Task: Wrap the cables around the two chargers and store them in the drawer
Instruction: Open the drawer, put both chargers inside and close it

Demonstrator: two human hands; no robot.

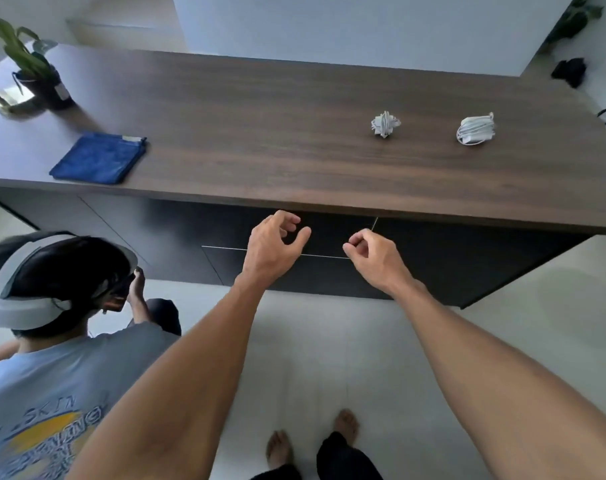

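Observation:
Two white chargers lie on the wooden countertop (260, 133), each with its cable wound around it: the smaller charger (384, 123) to the left, the larger charger (475, 129) to the right. Below the counter's front edge is a dark drawer front (329, 233), closed. My left hand (273, 244) hovers in front of the drawer, fingers curled and apart, holding nothing. My right hand (370, 256) is beside it, fingers loosely curled, also holding nothing. Both hands are well away from the chargers.
A folded blue cloth (98, 159) lies at the counter's left front. A potted plant (34, 74) stands at the far left corner. Another person (52, 306) wearing a headset crouches at my left, close to the cabinet. My bare feet (312, 441) stand on light floor tiles.

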